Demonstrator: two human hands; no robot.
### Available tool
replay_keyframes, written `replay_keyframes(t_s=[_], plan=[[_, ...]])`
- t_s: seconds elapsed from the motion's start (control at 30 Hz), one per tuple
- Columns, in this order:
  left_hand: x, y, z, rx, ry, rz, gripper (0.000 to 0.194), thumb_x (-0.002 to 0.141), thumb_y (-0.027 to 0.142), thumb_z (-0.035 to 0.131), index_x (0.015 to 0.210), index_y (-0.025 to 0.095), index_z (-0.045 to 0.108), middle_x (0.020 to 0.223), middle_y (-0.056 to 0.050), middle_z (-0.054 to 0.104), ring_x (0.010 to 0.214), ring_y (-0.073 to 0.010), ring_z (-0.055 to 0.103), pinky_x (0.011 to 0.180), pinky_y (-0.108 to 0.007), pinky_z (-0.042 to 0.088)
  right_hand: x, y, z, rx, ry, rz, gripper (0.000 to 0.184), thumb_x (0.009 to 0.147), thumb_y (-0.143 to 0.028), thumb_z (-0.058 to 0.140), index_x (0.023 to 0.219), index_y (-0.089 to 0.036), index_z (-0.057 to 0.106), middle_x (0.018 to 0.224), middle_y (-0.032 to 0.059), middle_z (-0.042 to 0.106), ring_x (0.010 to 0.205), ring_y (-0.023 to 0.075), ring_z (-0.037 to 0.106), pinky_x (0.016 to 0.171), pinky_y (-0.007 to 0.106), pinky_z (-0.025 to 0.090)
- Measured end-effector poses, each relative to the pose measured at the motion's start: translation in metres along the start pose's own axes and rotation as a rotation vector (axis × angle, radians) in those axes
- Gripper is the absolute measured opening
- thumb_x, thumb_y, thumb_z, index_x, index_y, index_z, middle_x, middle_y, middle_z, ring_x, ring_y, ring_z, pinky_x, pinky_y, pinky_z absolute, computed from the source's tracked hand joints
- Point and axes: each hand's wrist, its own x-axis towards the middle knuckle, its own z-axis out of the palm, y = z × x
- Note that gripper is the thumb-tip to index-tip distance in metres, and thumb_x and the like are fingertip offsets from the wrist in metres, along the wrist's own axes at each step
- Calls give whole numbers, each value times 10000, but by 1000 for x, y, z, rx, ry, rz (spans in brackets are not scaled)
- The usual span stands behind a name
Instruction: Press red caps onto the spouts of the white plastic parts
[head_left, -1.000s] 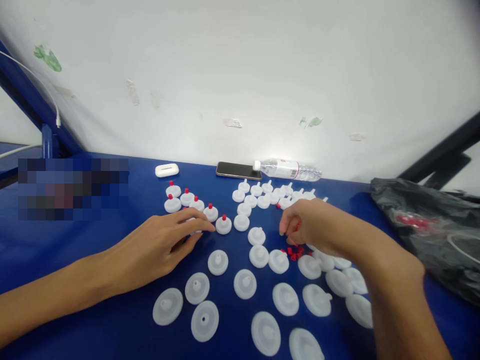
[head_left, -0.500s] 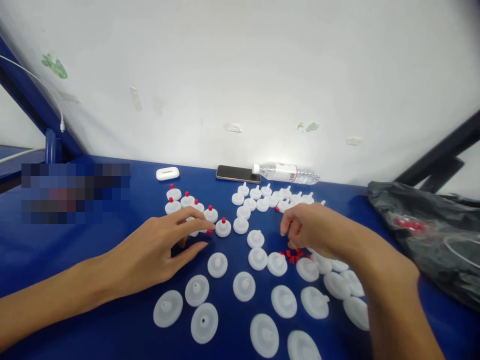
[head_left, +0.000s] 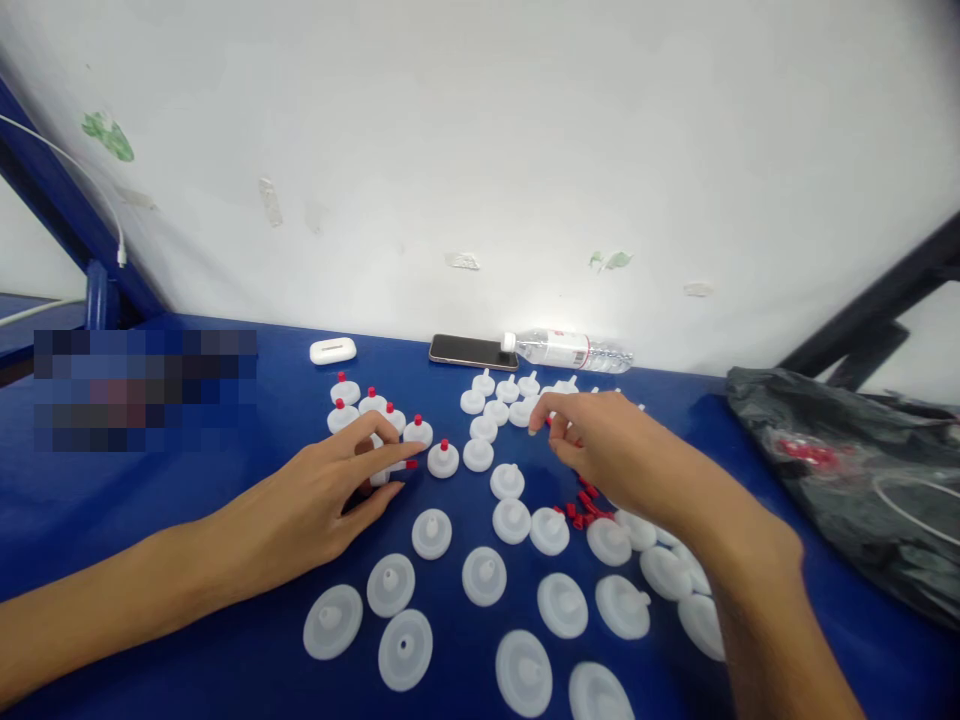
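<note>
Between the thumb and fingers of my left hand (head_left: 341,475) is a white nozzle disc (head_left: 381,476), tipped on its side, with a red cap (head_left: 411,464) on its nozzle pointing right. My fingers hide part of the disc. My right hand (head_left: 581,425) hovers with curled fingers above the loose red caps (head_left: 589,508); whatever its fingertips pinch is too hidden to make out. Several upright white discs with red caps (head_left: 443,460) stand just beyond my left hand. Uncapped white discs (head_left: 484,576) are spread over the blue table in front of and between my hands.
Along the wall lie a white earphone case (head_left: 333,351), a phone (head_left: 472,352) and a clear water bottle (head_left: 570,349). A dark plastic bag (head_left: 825,500) covers the table's right side, with a clear bag of red pieces (head_left: 814,455) on it. Blue frame posts border the left.
My right hand has moved left, away from the loose red caps and closer to my left hand. The left hand stays nearly in place, its disc drawn slightly left.
</note>
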Motion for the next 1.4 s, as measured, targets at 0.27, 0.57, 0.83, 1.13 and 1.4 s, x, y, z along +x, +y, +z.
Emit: replay_keyframes(t_s=[0.27, 0.57, 0.83, 1.13, 1.4], plan=[[1, 7, -5, -39, 3, 27, 219, 1047, 250, 433, 1126, 278, 636, 1087, -11, 578, 650, -98, 576, 586, -226, 449, -40, -36, 17, 308, 508, -303, 177, 949, -155, 593, 1009, -293, 687, 971, -38, 767, 855, 151, 737, 762, 238, 551], [1, 15, -14, -18, -72, 10, 195, 1032, 261, 451, 1142, 261, 611, 1089, -22, 628, 613, -99, 587, 566, -215, 455, -76, -36, 57, 436, 729, -442, 170, 955, -148, 611, 989, -303, 673, 916, -40, 748, 796, 115, 737, 757, 151, 571], [2, 16, -17, -125, -132, 44, 311, 1028, 399, 516, 1263, 314, 702, 652, 20, 666, 539, -137, 577, 538, -199, 447, -66, -34, 64, 416, 820, -529, 194, 905, -105, 639, 982, -277, 685, 909, -17, 768, 798, 133, 753, 745, 177, 598], [15, 35, -10, -372, -233, -171, 353, 985, 486, 555, 1021, 205, 766, 568, 62, 430, 480, -91, 360, 460, -205, 289, -66, -25, 75, 316, 794, -521, 209, 963, -136, 558, 1029, -276, 699, 975, 11, 756, 813, 146, 745, 734, 216, 600], [4, 36, -22, -443, 171, -90, 340, 1050, 479, 408, 882, 218, 546, 897, -30, 585, 652, -125, 507, 538, -226, 464, -64, -27, 77, 393, 783, -526, 196, 984, -159, 564, 1035, -284, 706, 969, 0, 756, 801, 135, 745, 734, 195, 594]])
